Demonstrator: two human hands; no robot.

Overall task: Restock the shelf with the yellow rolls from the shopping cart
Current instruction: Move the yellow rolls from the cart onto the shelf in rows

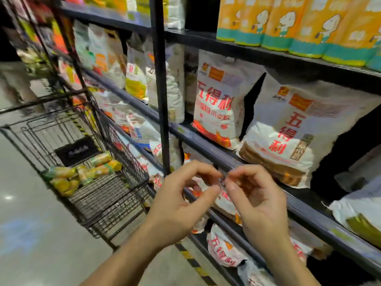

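Yellow rolls [82,172] in shopping cart [132,168], left hand [181,201] and right hand [255,199] curled, fingertips meeting — hold unclear

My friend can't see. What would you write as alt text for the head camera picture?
A person's left hand and right hand meet fingertips before a shelf of white bags; whether they pinch anything is unclear. Yellow rolls lie in the shopping cart to the left.
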